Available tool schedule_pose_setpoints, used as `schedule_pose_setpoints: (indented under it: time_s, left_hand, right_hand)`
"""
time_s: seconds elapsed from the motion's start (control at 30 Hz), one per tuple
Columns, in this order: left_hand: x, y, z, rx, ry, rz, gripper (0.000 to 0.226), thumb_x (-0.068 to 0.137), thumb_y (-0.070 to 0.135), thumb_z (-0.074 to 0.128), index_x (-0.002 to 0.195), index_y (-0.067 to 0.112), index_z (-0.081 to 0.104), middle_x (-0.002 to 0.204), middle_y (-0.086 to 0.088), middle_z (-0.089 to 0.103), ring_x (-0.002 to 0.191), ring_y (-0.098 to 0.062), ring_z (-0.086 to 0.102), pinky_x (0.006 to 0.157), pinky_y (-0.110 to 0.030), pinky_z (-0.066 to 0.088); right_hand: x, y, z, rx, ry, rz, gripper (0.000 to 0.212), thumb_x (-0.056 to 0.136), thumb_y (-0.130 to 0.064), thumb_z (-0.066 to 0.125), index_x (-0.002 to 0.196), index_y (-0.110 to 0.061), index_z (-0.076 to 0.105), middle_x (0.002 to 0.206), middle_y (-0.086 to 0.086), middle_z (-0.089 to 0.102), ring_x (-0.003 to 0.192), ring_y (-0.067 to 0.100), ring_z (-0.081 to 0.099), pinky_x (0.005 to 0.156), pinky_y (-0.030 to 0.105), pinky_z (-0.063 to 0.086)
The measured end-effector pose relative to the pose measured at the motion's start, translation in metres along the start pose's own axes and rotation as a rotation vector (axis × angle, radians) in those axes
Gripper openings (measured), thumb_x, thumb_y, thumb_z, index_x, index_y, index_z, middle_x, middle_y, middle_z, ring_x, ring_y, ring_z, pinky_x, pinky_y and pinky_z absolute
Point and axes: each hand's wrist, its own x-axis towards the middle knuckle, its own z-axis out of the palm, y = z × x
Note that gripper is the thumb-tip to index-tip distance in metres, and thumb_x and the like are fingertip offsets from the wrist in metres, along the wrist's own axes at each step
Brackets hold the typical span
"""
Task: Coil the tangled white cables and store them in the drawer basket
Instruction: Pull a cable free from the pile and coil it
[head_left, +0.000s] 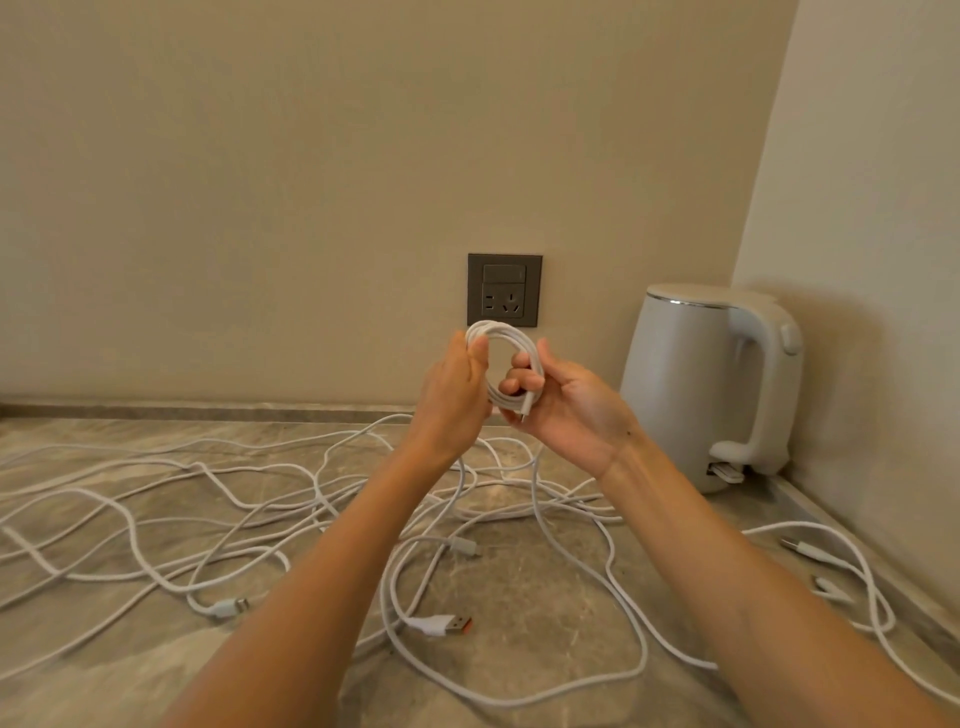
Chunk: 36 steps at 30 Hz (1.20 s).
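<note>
Now holding a coiled white cable (506, 330) up above the table (519, 587): gripped on its left by curled fingers of the left hand (452, 395), pinched on its right by fingers of the right hand (569, 408). Beneath, across the table, tangled white cables (436, 623).

Your left hand (451, 395) and right hand (566, 402) gripped a coiled white cable (506, 332) above tangled cables (311, 499) on the counter (545, 587).

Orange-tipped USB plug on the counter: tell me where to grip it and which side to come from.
Pinch the USB plug by its white housing, coming down from above, fingers on its two long edges. It lies flat on the countertop, metal tip pointing right, cable trailing left; the housing looks like its widest rigid part.
</note>
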Motion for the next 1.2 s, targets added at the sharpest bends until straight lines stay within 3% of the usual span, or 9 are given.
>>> schedule_pose_setpoints:
  time_s: [0.13, 0.27, 0.4, 0.6, 0.73, 0.87, 1.0, 1.13, 1.2]
  left_hand:
    - [0.002, -0.001, -0.003, -0.01, -0.034, 0.015, 0.025, 0.1, 0.031, 0.025, 0.09, 0.018, 0.044, 0.064, 0.004, 0.046, 0.053, -0.008, 0.044, 0.046, -0.017, 0.036]
    - [0.006, -0.007, -0.01, 0.106, -0.084, 0.04, 0.026, 0.099, 0.028, 0.033, 0.091, 0.013, 0.053, 0.068, 0.007, 0.046, 0.064, -0.01, 0.043, 0.063, -0.03, 0.037]
    - [0.008, -0.004, -0.015, 0.213, -0.025, 0.083, 0.022, 0.098, 0.023, 0.039, 0.087, 0.012, 0.055, 0.068, 0.006, 0.045, 0.066, -0.015, 0.04, 0.06, -0.03, 0.03]
    - [0.012, 0.002, -0.024, 0.186, 0.037, 0.095, 0.025, 0.097, 0.011, 0.041, 0.079, 0.012, 0.059, 0.065, 0.004, 0.045, 0.064, -0.013, 0.041, 0.063, -0.027, 0.031]
    - [0.005, 0.012, -0.012, 0.088, -0.074, 0.145, 0.031, 0.095, 0.009, 0.043, 0.067, 0.015, 0.055, 0.051, 0.011, 0.039, 0.048, -0.003, 0.034, 0.051, -0.024, 0.027]
    - [0.002, 0.013, -0.005, -0.01, -0.216, 0.103, 0.038, 0.096, 0.011, 0.042, 0.06, 0.02, 0.048, 0.036, 0.011, 0.039, 0.034, -0.002, 0.035, 0.042, -0.015, 0.025]
    - [-0.001, 0.017, 0.004, -0.129, -0.347, 0.032, 0.037, 0.098, 0.011, 0.038, 0.062, 0.015, 0.042, 0.033, 0.009, 0.034, 0.029, -0.002, 0.028, 0.035, -0.011, 0.022]
    - [-0.003, 0.016, 0.004, -0.158, -0.472, -0.022, 0.036, 0.1, 0.013, 0.036, 0.064, 0.016, 0.037, 0.046, 0.006, 0.03, 0.035, -0.002, 0.023, 0.036, -0.016, 0.021]
    - [-0.003, 0.013, 0.0, -0.089, -0.548, -0.029, 0.036, 0.1, 0.014, 0.036, 0.064, 0.017, 0.037, 0.051, 0.003, 0.031, 0.038, -0.002, 0.025, 0.039, -0.017, 0.023]
  right_hand:
    - [0.001, -0.005, -0.001, -0.236, -0.032, -0.077, 0.033, 0.101, -0.025, 0.032, 0.079, -0.009, 0.05, 0.05, -0.005, 0.044, 0.057, 0.01, 0.05, 0.066, 0.023, 0.04]
    - [0.0, -0.013, -0.003, -0.701, 0.037, -0.212, 0.036, 0.103, -0.022, 0.031, 0.074, -0.012, 0.05, 0.049, -0.011, 0.042, 0.059, 0.009, 0.038, 0.066, 0.022, 0.035]
    - [-0.004, -0.02, -0.001, -1.02, 0.124, -0.279, 0.037, 0.103, -0.024, 0.033, 0.07, -0.015, 0.049, 0.056, -0.006, 0.041, 0.06, 0.01, 0.036, 0.061, 0.021, 0.034]
    - [-0.004, -0.019, -0.004, -1.297, 0.209, -0.232, 0.036, 0.102, -0.021, 0.034, 0.069, -0.018, 0.047, 0.063, -0.002, 0.041, 0.057, 0.008, 0.035, 0.052, 0.013, 0.031]
    - [0.003, -0.02, -0.011, -1.235, 0.374, -0.329, 0.037, 0.102, -0.019, 0.034, 0.067, -0.018, 0.045, 0.064, -0.002, 0.042, 0.059, 0.009, 0.037, 0.058, 0.022, 0.031]
    - [0.007, -0.018, -0.013, -0.928, 0.447, -0.372, 0.036, 0.102, -0.019, 0.035, 0.067, -0.016, 0.046, 0.059, -0.001, 0.037, 0.055, 0.009, 0.031, 0.055, 0.023, 0.026]
    - [0.008, -0.024, -0.008, -0.515, 0.408, -0.358, 0.037, 0.103, -0.016, 0.033, 0.072, -0.01, 0.051, 0.055, -0.003, 0.038, 0.053, 0.008, 0.03, 0.057, 0.022, 0.027]
    - [0.008, -0.031, -0.006, -0.145, 0.282, -0.298, 0.036, 0.103, -0.013, 0.031, 0.07, -0.009, 0.045, 0.042, -0.007, 0.04, 0.055, 0.01, 0.026, 0.057, 0.02, 0.027]
    - [0.005, -0.039, -0.009, -0.077, 0.238, -0.263, 0.037, 0.103, -0.015, 0.03, 0.068, -0.011, 0.042, 0.042, -0.006, 0.036, 0.053, 0.009, 0.026, 0.055, 0.021, 0.026]
